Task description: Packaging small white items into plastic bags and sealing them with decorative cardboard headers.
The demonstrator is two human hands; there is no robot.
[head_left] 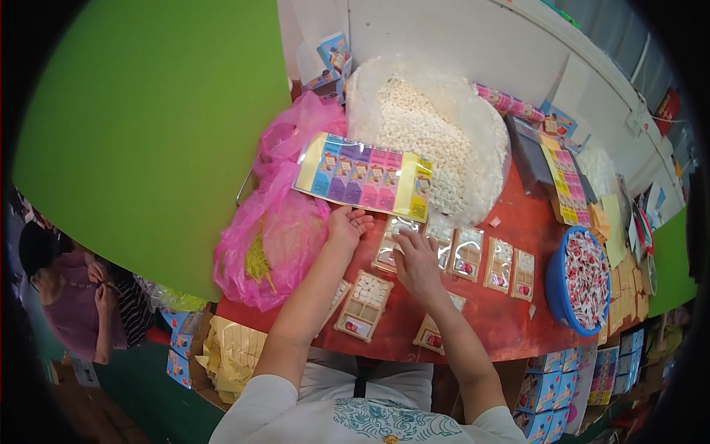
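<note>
Through the head view I have the tray (387, 244) on the red worktop (488, 329), just below the printed sheet (362, 174) and partly covered by the right hand (418, 260). It is a shallow frame of pale wood, longer than wide, split into compartments; I can make out small white pieces toward its far end and a red-and-white packet at its near left.

I read the right grip as bent, fingers curled down over the tray, but I cannot tell whether they pinch anything. The left hand (347, 225) lies palm up with its grip loosely wide, fingertips near the lower edge of the sheet; whether they touch it, I cannot tell.

My clearest look at the pattern is the front tray (364, 305), set at a slant between the forearms: white pieces packed close across its far part, tan-floored squares in the middle, a white packet with a red print at its near end. A row of similar trays (499, 265) runs off to the right, each tilted a little.

Behind them I see a clear bag (366, 85) heaped with white pieces. A blue tub (556, 294) of small packets stands at the right, a pink bag (277, 222) at the left.
</note>
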